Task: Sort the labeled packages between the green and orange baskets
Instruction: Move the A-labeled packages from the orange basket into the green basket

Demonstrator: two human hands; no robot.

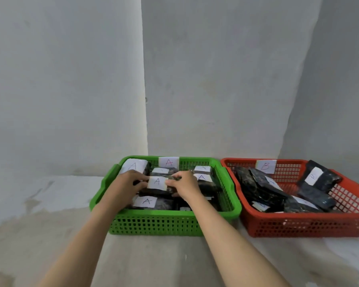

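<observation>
Hands both reach into the green perforated plastic basket (164, 222), one on each side of a single dark, glossy wrapped package with a white paper label marked "A" (157, 181). The left hand (129, 183) grips that package's left end with curled fingers; the right hand (186, 184) grips its right end, thumb against the label's edge. The package sits near the middle of the green basket, on top of other dark packages with "A" labels, one of them (146, 201) just in front of it against the near wall. A white paper tag marked "A" (168, 162) is fixed to the green basket's far rim.

Beside it on the right, the two rims touching or nearly so, stands the orange-red perforated plastic basket (307, 224), with a white tag marked "B" (265, 166) on its far rim. It holds several dark wrapped packages (257, 187) lying tilted and overlapping; their labels are too blurred to read. Both baskets rest on a pale, stained surface (39, 214) against a grey wall (216, 79).
</observation>
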